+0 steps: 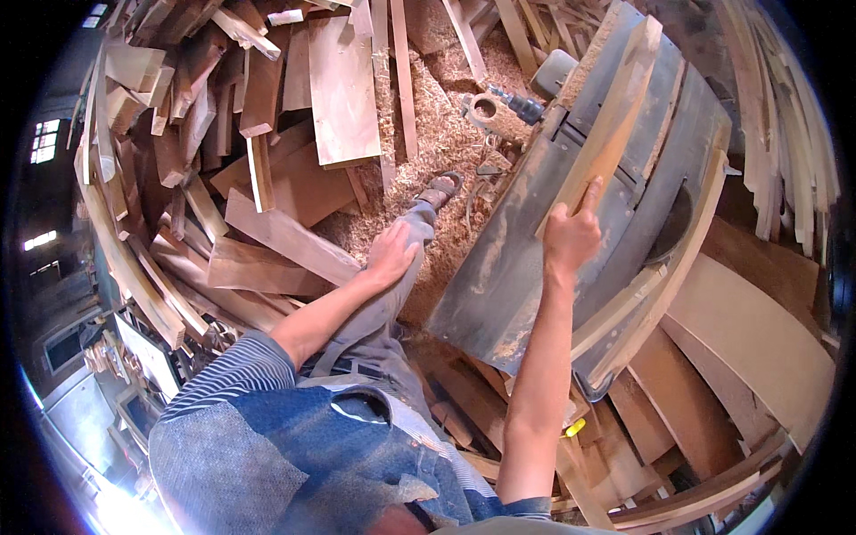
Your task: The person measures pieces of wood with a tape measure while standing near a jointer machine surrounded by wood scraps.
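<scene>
My right hand (572, 234) is at the near end of a long, narrow wooden board (613, 116). Its index finger stretches along the board's top while the other fingers curl at the end. That board lies lengthwise on the grey metal table (495, 267) of a jointer-like woodworking machine, across a dark slot (615, 169) in the surface. My left hand (391, 253) rests on my bent leg near the knee, fingers stretched out and holding nothing. What the right hand's curled fingers touch beneath is hidden.
Stacked boards and offcuts (290, 183) fill the left side. Wood shavings (437, 116) cover the floor around my sandalled foot. A dark motor-like part (522, 105) sits beside the machine's left edge. Wide curved boards (749, 321) lie at right, with tall strips (776, 134) behind them.
</scene>
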`<state>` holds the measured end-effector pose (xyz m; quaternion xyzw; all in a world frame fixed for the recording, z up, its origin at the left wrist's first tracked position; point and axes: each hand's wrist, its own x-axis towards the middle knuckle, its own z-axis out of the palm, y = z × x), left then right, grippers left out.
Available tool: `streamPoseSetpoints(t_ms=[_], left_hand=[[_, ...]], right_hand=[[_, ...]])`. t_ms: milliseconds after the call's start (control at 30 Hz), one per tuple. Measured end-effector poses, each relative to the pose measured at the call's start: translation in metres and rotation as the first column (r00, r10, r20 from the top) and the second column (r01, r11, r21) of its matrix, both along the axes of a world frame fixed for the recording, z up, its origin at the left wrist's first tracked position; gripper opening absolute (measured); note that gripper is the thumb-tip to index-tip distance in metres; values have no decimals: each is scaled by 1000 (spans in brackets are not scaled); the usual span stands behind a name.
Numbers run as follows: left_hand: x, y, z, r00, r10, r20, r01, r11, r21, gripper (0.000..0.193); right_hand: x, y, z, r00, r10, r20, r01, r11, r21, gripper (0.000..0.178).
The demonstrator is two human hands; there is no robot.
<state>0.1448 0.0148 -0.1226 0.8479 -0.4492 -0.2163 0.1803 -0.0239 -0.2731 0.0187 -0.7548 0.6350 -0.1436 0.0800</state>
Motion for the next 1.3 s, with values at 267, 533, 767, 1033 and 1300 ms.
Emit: streamPoseSetpoints(t_ms=[267,533,767,1033,1300], left_hand=[[5,-29,-4,999,12,-36,-8,994,105,51],[16,-35,-3,999,-2,-32,5,996,93,52],[27,-40,5,999,-4,-42,8,996,90,54],[34,-80,52,945,-2,-326,-42,991,-127,66],[-57,-219,142,411,-55,-910,-214,964,-155,78]], right_hand=[[21,-69,0,1000,-4,-1,4,1000,-22,76],[40,-135,0,1000,-9,-12,9,1000,-29,75],[52,-197,-3,999,-5,-33,3,999,-54,77],[34,-231,-5,994,30,-102,-36,998,-59,76],[-13,34,81,998,48,28,-51,991,122,79]])
